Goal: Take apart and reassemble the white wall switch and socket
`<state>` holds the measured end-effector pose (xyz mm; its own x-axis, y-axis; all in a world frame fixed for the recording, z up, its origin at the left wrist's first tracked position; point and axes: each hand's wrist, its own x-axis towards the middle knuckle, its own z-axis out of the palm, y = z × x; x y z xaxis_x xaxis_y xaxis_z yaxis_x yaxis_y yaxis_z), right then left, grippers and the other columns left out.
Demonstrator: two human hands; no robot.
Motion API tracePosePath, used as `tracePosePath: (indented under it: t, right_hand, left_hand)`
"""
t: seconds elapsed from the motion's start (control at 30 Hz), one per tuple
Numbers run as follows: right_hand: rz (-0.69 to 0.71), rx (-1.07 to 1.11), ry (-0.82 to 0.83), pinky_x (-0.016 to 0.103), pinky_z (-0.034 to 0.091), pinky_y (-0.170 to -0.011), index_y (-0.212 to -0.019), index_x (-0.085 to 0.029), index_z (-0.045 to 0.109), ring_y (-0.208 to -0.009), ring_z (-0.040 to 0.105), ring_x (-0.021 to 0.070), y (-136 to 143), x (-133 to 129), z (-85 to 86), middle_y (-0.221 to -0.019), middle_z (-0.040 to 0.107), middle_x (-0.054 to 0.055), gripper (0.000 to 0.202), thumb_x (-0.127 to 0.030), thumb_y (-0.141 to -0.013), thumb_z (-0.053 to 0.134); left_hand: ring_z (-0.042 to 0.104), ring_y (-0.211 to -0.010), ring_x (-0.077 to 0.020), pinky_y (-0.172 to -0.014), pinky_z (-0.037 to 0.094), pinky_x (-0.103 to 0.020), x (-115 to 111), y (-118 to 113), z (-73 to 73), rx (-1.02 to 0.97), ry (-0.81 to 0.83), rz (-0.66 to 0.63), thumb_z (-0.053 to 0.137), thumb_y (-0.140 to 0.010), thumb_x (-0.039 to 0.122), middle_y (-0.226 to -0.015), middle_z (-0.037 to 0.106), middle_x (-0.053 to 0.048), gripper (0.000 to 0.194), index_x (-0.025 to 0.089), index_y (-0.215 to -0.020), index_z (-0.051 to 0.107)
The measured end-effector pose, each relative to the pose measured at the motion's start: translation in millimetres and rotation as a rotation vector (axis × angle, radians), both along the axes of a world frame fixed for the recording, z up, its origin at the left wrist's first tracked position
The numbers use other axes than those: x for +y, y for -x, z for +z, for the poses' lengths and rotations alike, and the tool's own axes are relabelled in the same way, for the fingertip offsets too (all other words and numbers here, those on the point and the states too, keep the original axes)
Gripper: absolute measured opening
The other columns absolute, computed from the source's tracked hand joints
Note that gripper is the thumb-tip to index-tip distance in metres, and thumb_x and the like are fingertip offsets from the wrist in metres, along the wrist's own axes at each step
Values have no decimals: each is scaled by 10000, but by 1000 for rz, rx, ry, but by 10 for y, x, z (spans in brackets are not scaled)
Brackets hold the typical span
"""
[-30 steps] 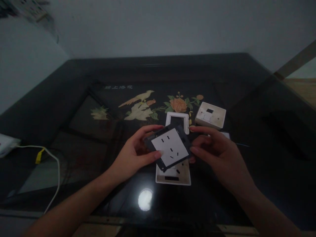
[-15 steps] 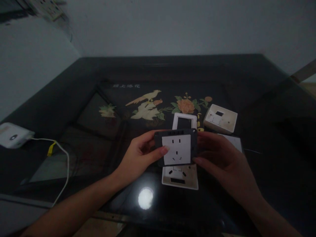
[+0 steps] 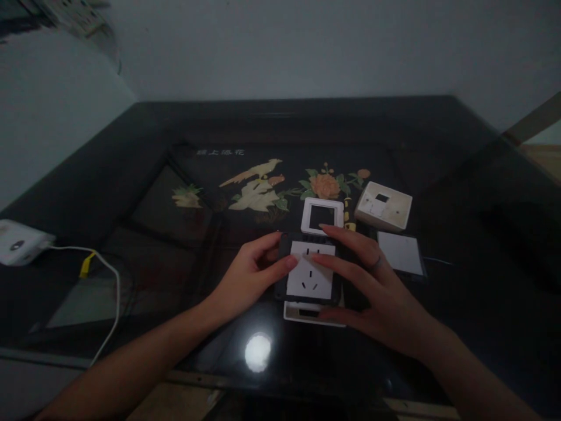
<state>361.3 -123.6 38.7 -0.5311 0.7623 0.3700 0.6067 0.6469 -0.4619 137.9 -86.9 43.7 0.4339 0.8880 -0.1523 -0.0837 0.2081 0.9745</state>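
My left hand (image 3: 249,275) grips the left side of a wall socket (image 3: 302,283), a white slotted face in a dark plate, with the thumb on its face. Under the socket a white mounting box (image 3: 291,313) shows only its near edge. My right hand (image 3: 385,292) is spread over the socket's right side, one fingertip on the white face and another by the upper edge. Its thumb is low beside the mounting box. Just behind lies a white square cover frame (image 3: 323,202).
A second white mounting box (image 3: 397,213) sits to the right, with a white-faced dark panel (image 3: 401,251) nearer me. A yellow and black handle (image 3: 349,225) lies beside the frame. At far left is a white device (image 3: 21,242) with a cable (image 3: 114,275).
The socket has come lower, covering more of the mounting box. My right hand has left its right edge and moved left over the face, fingers spread.
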Motion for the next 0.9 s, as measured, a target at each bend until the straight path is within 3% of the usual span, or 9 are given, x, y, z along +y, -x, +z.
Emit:
tracePosePath:
  t: [0.37,0.47,0.6,0.73,0.8,0.9]
  right_hand:
    - [-45,195,208,518,434,-1070,-1324,-326,446,-1393,384,331,36,-61,117,-1498,390,104,627,-270,-775,746]
    - [-58,365,362,480,454,-1063,-1281,-353,448,-1401,378,300,1,-81,83,-1485,390,74,621,-250,-760,771]
    - [-94,517,511,468,461,-1059,-1219,-367,473,-1402,375,280,-99,-137,-18,-1492,356,47,562,-205,-764,762]
    - [-108,494,547,483,465,-1052,-1199,-365,473,-1394,385,289,-149,-225,-106,-1494,356,47,553,-200,-757,762]
    - [-109,456,565,498,473,-1039,-1183,-352,472,-1376,409,304,-133,-263,-137,-1497,356,60,537,-198,-756,759]
    - [-109,409,577,524,463,-1041,-1168,-343,458,-1378,406,316,-85,-295,-174,-1498,348,72,528,-178,-757,746]
  left_hand:
    - [670,-743,-172,-624,540,-236,15,-20,35,70,-102,-26,699,-826,473,-828,709,-28,348,161,-974,656]
    - [670,-935,-212,-740,560,-271,1,-4,34,65,-186,-6,621,-881,519,-1070,691,-74,438,188,-1169,610]
    - [476,-1304,-298,-1044,466,-420,-50,75,-2,160,-416,-75,657,-844,553,-1456,447,-113,690,272,-1423,407]
    - [276,-1436,-363,-1178,282,-550,-132,132,-101,430,-602,-246,832,-673,513,-1558,275,-115,1066,332,-1521,212]
    - [282,-1435,-368,-1169,289,-580,-168,138,-158,504,-605,-294,824,-697,481,-1560,273,-122,1089,347,-1535,141]
    - [319,-1418,-368,-1154,309,-600,-198,144,-232,540,-577,-312,796,-738,457,-1534,317,-122,1018,359,-1527,161]
